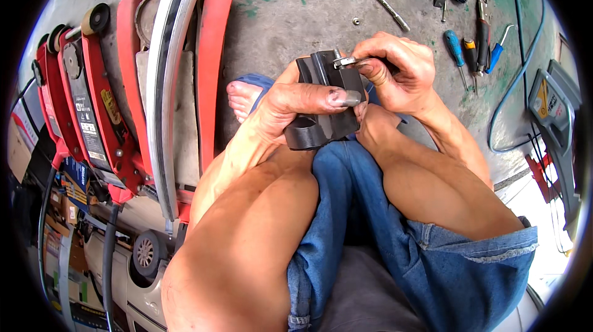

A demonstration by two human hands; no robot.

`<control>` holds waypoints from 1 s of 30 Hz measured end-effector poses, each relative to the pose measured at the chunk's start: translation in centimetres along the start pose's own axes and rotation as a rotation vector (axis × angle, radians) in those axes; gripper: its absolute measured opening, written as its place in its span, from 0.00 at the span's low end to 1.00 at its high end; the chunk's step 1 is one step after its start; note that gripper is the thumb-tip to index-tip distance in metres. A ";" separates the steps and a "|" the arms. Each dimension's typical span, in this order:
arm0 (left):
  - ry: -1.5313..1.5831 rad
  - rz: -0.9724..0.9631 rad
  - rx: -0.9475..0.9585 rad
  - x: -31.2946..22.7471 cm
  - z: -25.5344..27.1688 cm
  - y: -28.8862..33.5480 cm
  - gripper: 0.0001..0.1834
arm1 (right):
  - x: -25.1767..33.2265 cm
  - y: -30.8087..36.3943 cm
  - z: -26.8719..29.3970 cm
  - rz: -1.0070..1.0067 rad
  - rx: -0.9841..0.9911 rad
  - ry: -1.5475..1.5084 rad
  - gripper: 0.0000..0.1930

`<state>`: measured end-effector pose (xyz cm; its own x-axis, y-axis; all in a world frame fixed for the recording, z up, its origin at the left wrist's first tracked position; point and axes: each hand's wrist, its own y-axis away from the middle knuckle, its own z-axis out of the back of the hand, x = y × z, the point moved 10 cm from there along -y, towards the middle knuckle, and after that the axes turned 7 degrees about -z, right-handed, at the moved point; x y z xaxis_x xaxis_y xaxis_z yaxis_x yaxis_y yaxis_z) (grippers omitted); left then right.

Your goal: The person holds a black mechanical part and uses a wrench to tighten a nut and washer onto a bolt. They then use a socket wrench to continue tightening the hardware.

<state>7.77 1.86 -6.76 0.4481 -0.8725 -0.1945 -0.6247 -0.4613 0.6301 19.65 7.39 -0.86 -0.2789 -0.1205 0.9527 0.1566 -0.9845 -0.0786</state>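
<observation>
Resting against the knees, a black block (321, 106) is clamped by the left hand (296, 100), whose fingers are wrapped across its front face with the thumb laid flat along it. The block's long axis runs roughly up and down in the view, tilted a little to the left at the bottom. At its upper right corner a small metal wrench (349, 60) is pinched in the closed fingers of the right hand (395, 69), the wrench head set on a fitting on top of the block. Both hands are in contact with the work; the right one is nearer the fitting. Open concrete floor (296, 17) is left above the hands, with an L-shaped metal key (377, 1) lying farther off and screwdrivers (463, 54) to the right. Red floor jacks (111, 85) crowd the left side.
</observation>
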 end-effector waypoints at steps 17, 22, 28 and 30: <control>-0.440 -0.092 -0.082 -4.1 -1.3 0.7 0.15 | 6.0 -0.8 0.8 0.326 0.175 0.825 0.17; -0.628 -0.152 -0.132 -4.4 -0.6 0.3 0.16 | 6.9 -1.0 -0.4 0.330 0.233 1.048 0.16; -0.958 -0.236 -0.241 -5.4 0.1 0.3 0.19 | 7.6 -1.1 -2.1 0.359 0.320 1.193 0.15; -0.899 -0.171 -0.239 -4.9 0.4 0.1 0.20 | 7.2 -1.0 -2.2 0.355 0.348 1.225 0.15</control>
<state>5.30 6.04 -6.03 -0.2022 -0.6390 -0.7422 -0.4040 -0.6359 0.6576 15.43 7.23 5.44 -0.8141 -0.5807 0.0018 0.5807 -0.8140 -0.0130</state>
